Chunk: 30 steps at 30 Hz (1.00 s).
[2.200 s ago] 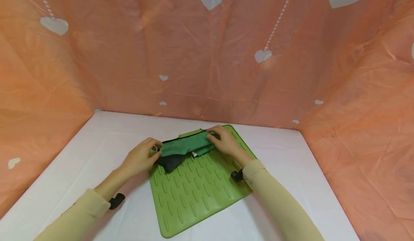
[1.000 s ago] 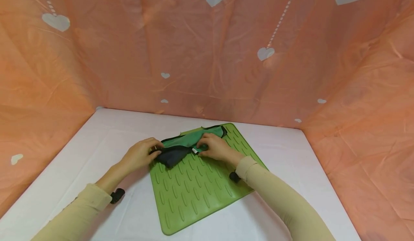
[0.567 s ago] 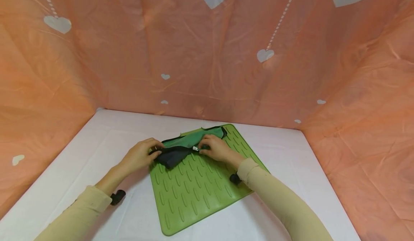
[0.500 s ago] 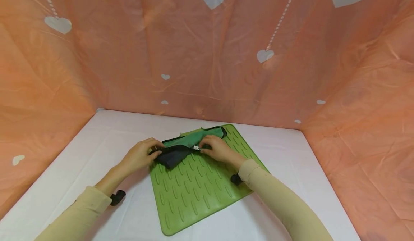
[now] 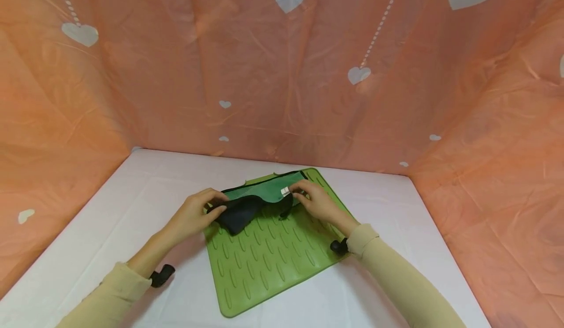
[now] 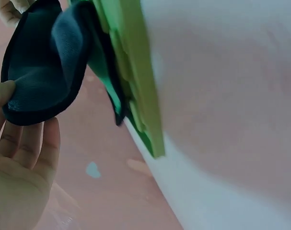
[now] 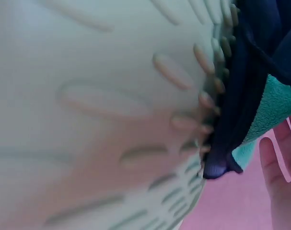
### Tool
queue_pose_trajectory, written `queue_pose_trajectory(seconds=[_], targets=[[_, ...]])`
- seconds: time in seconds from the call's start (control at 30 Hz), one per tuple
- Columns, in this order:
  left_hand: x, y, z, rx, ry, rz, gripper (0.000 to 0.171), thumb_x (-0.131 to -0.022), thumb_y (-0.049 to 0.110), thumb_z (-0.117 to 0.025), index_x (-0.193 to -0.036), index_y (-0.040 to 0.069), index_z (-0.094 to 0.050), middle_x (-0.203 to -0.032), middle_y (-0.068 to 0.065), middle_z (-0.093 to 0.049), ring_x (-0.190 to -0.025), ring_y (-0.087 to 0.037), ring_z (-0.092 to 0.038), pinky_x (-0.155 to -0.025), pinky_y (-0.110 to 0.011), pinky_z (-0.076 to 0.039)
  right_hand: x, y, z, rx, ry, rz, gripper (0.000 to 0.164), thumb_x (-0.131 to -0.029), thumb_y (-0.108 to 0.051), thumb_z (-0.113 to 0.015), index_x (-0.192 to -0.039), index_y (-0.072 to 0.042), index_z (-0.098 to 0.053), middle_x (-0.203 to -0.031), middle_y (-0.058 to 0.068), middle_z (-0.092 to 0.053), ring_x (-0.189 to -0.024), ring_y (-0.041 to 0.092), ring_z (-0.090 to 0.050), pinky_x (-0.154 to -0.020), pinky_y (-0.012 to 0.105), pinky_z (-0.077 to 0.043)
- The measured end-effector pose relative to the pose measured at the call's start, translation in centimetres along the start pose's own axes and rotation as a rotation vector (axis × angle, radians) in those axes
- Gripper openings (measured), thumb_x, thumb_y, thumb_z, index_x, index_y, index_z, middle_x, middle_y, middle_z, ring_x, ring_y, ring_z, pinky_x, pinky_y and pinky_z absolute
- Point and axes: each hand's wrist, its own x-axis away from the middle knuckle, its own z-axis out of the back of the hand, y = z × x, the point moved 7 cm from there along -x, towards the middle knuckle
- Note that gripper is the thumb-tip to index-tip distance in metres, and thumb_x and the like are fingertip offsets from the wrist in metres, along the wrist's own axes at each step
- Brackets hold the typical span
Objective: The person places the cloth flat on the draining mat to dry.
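Note:
A cloth, teal green [image 5: 260,189] on one face and dark on the other, has black edging and a small white tag [image 5: 285,191]. Folded over lengthwise, it lies across the back of a green ridged mat [image 5: 264,274]. My left hand [image 5: 194,214] pinches its left end, thumb on top and fingers beneath, as the left wrist view shows on the dark cloth [image 6: 40,91]. Beside the tag, my right hand [image 5: 316,201] pinches the raised near edge. In the right wrist view its fingers [image 7: 272,160] show just under the teal face.
The mat lies askew on a white table [image 5: 176,289]. Orange cloth walls [image 5: 246,73] with pale hearts enclose the back and both sides. Black wrist mounts [image 5: 162,275] hang below both sleeve cuffs.
My right hand has moved right and a little up along the near edge, lifting it with the tag. More of the dark face shows on the left. My left hand has stayed nearly in place.

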Motion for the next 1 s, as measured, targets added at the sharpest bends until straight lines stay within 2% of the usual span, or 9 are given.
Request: queue_pose_trajectory(seconds=[0.13,0.3,0.47,0.53,0.8,0.87,1.0], targets=[[0.2,1.6,-0.8,0.027,-0.014,-0.062,0.022,-0.094,-0.002,-0.075,-0.112,0.009,-0.073,-0.101,0.003,-0.069,-0.086,-0.011,-0.061,-0.07,-0.028,-0.055,1.5,0.5,1.4,-0.029,0.038,-0.008,0.022,-0.105,-0.006,-0.06,-0.125,-0.005,-0.071,-0.121,0.009,-0.068,-0.108,0.026,-0.067,-0.092,0.044,-0.056],[0.5,3.8,-2.1,0.033,-0.039,-0.132,0.021,-0.094,0.0,-0.075,-0.113,0.01,-0.073,-0.105,0.002,-0.07,-0.087,-0.012,-0.062,-0.065,-0.026,-0.052,3.1,1.4,2.9,-0.05,0.061,-0.01,0.022,-0.105,-0.003,-0.06,-0.123,-0.005,-0.072,-0.118,0.007,-0.068,-0.108,0.027,-0.067,-0.092,0.044,-0.057],[0.7,6.0,-3.6,0.047,-0.082,-0.158,0.019,-0.096,0.004,-0.075,-0.113,0.012,-0.073,-0.109,0.003,-0.07,-0.087,-0.008,-0.059,-0.066,-0.025,-0.051,4.6,1.8,4.4,-0.045,0.042,-0.012,0.021,-0.104,-0.002,-0.062,-0.12,-0.008,-0.074,-0.117,0.005,-0.069,-0.108,0.027,-0.067,-0.092,0.044,-0.056],[0.8,6.7,-4.3,0.055,-0.11,-0.165,0.018,-0.096,0.006,-0.074,-0.113,0.013,-0.072,-0.109,0.004,-0.069,-0.083,-0.007,-0.057,-0.067,-0.026,-0.051,5.3,1.9,5.0,-0.041,0.027,-0.012,0.021,-0.103,-0.001,-0.062,-0.118,-0.008,-0.074,-0.115,0.005,-0.07,-0.109,0.027,-0.068,-0.092,0.044,-0.056],[1.4,9.1,-7.3,0.095,-0.254,-0.236,0.018,-0.097,0.007,-0.074,-0.114,0.014,-0.071,-0.109,0.006,-0.069,-0.099,-0.008,-0.065,-0.083,-0.028,-0.057,7.8,2.6,6.3,-0.021,-0.035,0.021,0.021,-0.1,0.003,-0.064,-0.112,-0.009,-0.076,-0.108,0.003,-0.071,-0.104,0.024,-0.068,-0.09,0.04,-0.057],[1.6,9.5,-8.0,0.106,-0.296,-0.238,0.018,-0.098,0.007,-0.073,-0.115,0.014,-0.071,-0.109,0.006,-0.068,-0.098,-0.007,-0.065,-0.083,-0.027,-0.057,8.4,2.8,6.5,-0.006,-0.047,0.048,0.022,-0.099,0.005,-0.065,-0.111,-0.011,-0.076,-0.107,0.001,-0.071,-0.103,0.022,-0.067,-0.09,0.04,-0.057],[2.2,10.1,-9.0,0.107,-0.389,-0.233,0.018,-0.099,0.009,-0.072,-0.116,0.015,-0.072,-0.11,0.008,-0.067,-0.098,-0.004,-0.065,-0.081,-0.024,-0.056,9.7,2.6,6.5,0.058,-0.064,0.157,0.025,-0.095,0.008,-0.069,-0.106,-0.013,-0.076,-0.105,-0.002,-0.073,-0.101,0.02,-0.065,-0.088,0.04,-0.055]])
